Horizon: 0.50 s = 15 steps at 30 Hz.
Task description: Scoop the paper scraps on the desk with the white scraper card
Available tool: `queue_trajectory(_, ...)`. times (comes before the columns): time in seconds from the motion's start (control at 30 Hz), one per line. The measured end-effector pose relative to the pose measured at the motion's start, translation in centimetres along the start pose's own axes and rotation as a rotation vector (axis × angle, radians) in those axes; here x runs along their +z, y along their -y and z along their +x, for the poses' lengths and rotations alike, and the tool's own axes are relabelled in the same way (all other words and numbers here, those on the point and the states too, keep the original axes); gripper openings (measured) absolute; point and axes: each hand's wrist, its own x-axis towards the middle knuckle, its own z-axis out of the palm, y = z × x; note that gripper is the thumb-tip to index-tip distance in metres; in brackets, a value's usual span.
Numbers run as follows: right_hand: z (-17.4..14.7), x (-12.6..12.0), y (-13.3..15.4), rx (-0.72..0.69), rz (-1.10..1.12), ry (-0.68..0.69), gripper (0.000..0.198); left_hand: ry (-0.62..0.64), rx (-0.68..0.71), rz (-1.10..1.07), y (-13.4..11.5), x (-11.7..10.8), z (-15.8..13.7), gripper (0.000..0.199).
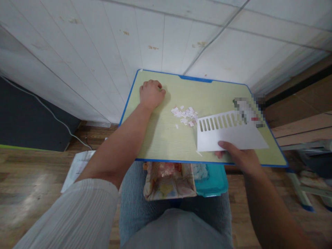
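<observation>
Presently, the right hand (240, 157), the nearer one, is clamping one white, slotted paper sheet (230, 135) between thumb and fingers toward the near right corner of one pale-green, blue-rimmed desk (166, 145). Its long axis is roughly following the near edge. White paper scraps (190, 113), overlapping uncountably, are lying leftward. Near the far left corner, the left hand (151, 94) is resting, fingers curled, grip unclear.

The bare left grip (151, 95), fingers curled, tips hidden, lies near the far left corner of the pale yellow-green, blue-edged worktop (160, 145); its forearm (124, 145) reaches out straight. The bare right grip (241, 157) pinches, thumb uppermost, at the near edge.
</observation>
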Motion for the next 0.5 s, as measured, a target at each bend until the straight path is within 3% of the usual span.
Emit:
queue_trajectory(0.13, 0.19, -0.32, -0.83, 0.008, 0.017, 0.047, 0.041, -0.004, -0.003, 0.005, -0.03, -0.03, 0.00, 0.038)
queue_trajectory(0.5, 0.01, -0.33, -1.06, 0.049, 0.082, -0.004, 0.035, 0.009, -0.011, -0.006, -0.11, -0.18, 0.01, 0.037)
